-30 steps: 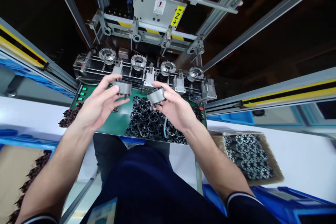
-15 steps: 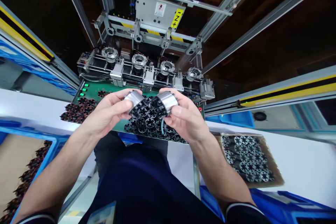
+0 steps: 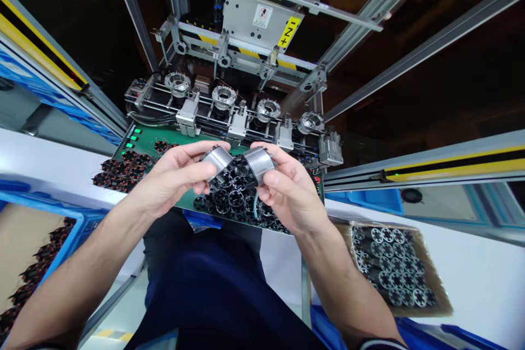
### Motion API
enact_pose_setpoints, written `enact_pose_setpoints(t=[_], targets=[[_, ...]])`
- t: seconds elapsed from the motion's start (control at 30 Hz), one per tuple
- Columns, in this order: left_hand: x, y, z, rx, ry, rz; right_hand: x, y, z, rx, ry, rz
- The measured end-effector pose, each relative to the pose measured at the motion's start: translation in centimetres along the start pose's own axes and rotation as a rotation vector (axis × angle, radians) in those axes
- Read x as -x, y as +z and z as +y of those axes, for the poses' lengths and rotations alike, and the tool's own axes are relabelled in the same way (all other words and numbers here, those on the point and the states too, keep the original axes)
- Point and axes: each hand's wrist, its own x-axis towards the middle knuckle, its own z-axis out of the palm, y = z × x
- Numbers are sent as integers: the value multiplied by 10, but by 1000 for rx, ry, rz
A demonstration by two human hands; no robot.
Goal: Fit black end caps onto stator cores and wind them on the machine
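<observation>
My left hand (image 3: 178, 178) pinches a motor stator core (image 3: 219, 161), a short silver cylinder with black plastic end parts, between thumb and fingers. A second stator core (image 3: 259, 165) of the same kind is held in my right hand (image 3: 291, 183). Both cores are tilted, their inner ends close together; whether they touch I cannot tell. Below them a pile of black-ended stator cores (image 3: 234, 198) lies on the green work surface (image 3: 186, 199). A thin pale blue strip (image 3: 255, 205) hangs below the right core; its upper end is hidden.
Behind my hands stands a machine with several round metal fixtures (image 3: 223, 97). Wound stators (image 3: 127, 169) with reddish wire lie at the left. A blue bin (image 3: 88, 224) holds more. To the right, a cardboard box (image 3: 435, 295) contains rows of cores. Yellow-edged posts flank both sides.
The view has shifted slightly, so the machine sits further right. Both hands still hold their stator cores, which have turned a little.
</observation>
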Motion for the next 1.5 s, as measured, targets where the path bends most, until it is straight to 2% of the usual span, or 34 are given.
enact_pose_setpoints(t=[0.3, 0.43, 0.53, 0.63, 0.7, 0.8, 0.9, 1.03, 1.17, 1.27, 1.3, 1.4, 1.5], targets=[[-25, -20, 1, 45, -25, 51, -30, 7, 5, -25, 43, 37], [-40, -39, 4, -86, 8, 76, -55, -4, 14, 20, 14, 51], [-66, -66, 13, -456, 124, 206, -90, -27, 23, 239, -178, 164], [-108, -104, 27, -862, 287, 325, -135, -57, 29, 592, -377, 284], [-139, -131, 33, -1004, 378, 321, -163, -76, 31, 779, -427, 288], [-178, -166, 36, -1095, 457, 277, -192, -95, 35, 893, -458, 276], [-197, -184, 33, -1134, 444, 233, -204, -103, 42, 937, -395, 233], [-201, -187, 36, -1214, 413, 90, -205, -103, 45, 993, -344, 178], [-200, -188, 34, -1128, 436, 128, -207, -100, 43, 976, -329, 178], [-197, -187, 31, -1140, 418, 111, -206, -96, 41, 931, -321, 176], [-194, -185, 29, -1110, 427, 144, -203, -93, 39, 903, -321, 176], [-169, -170, 17, -811, 509, 323, -183, -81, 32, 774, -305, 161], [-121, -147, -17, -392, 521, 398, -155, -61, 23, 571, -255, 120]])
